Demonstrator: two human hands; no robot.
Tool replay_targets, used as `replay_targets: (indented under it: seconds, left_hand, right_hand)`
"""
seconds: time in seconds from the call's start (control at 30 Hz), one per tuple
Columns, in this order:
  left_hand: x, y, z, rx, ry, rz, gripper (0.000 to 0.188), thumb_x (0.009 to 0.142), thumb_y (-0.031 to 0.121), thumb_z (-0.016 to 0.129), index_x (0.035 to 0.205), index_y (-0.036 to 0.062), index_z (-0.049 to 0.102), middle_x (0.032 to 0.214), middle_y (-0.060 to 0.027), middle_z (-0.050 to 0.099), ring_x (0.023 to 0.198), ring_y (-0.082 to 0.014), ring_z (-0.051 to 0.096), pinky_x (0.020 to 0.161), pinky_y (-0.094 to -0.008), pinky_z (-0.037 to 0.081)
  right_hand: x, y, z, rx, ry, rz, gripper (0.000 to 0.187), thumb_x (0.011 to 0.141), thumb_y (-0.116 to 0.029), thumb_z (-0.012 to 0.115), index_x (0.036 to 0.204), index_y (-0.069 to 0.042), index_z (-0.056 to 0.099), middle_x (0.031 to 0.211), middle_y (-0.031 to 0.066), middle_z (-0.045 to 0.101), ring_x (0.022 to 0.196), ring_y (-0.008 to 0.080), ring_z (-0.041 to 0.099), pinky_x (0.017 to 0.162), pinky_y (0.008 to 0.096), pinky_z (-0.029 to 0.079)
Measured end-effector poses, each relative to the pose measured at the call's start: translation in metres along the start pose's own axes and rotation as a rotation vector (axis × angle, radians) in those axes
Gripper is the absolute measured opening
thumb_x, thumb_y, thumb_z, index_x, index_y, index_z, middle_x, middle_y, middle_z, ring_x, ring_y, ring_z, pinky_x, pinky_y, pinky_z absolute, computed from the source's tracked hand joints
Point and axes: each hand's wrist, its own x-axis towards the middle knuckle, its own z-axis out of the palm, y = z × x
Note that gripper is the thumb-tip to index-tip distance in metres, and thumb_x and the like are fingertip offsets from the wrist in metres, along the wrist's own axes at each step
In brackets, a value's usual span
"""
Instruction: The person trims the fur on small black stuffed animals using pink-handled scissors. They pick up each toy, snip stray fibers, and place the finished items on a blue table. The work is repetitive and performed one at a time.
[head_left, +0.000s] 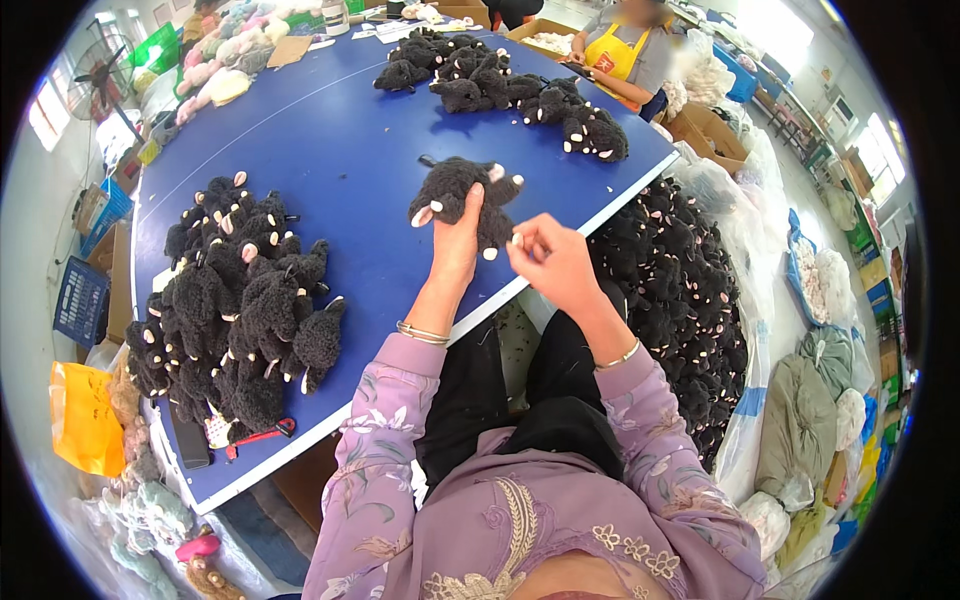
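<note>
Over the near edge of the blue table, my left hand (457,243) grips a black plush toy (447,190), its thumb lying across the fluffy body. The toy has pale ears and white-tipped limbs and lies on its side. Just right of its lower limbs, my right hand (556,262) is closed in a pinch. A small pale spot shows at those fingertips; I cannot tell whether it is part of the toy or something separate.
A heap of black plush toys (255,305) covers the table's left, beside a red-handled tool (262,437). More toys (490,80) lie at the far side. A large clear bag (665,300) of them stands right of my legs. A person in a yellow apron (612,58) sits beyond.
</note>
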Motion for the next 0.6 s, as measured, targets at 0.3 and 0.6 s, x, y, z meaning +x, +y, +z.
replay_targets:
  seconds: [0.3, 0.6]
  left_hand:
    - [-0.011, 0.009, 0.006, 0.084, -0.173, -0.181, 0.034, 0.092, 0.02, 0.062, 0.119, 0.0012, 0.055, 0.11, -0.0052, 0.06, 0.1, -0.0147, 0.057, 0.084, -0.0296, 0.048]
    - [-0.018, -0.003, 0.008, 0.117, -0.215, -0.361, 0.038, 0.092, 0.027, 0.056, 0.118, -0.001, 0.057, 0.112, -0.0087, 0.062, 0.1, -0.0173, 0.059, 0.088, -0.0306, 0.048]
  right_hand:
    - [-0.017, 0.031, -0.015, 0.167, 0.007, 0.186, 0.025, 0.08, -0.015, 0.072, 0.091, -0.002, 0.054, 0.074, 0.0019, 0.057, 0.064, 0.0068, 0.048, 0.058, 0.0224, 0.04]
    - [0.001, 0.048, -0.027, 0.539, -0.022, 0.443, 0.035, 0.088, -0.021, 0.066, 0.116, -0.001, 0.058, 0.07, 0.0005, 0.058, 0.052, 0.0034, 0.044, 0.046, 0.0195, 0.035]
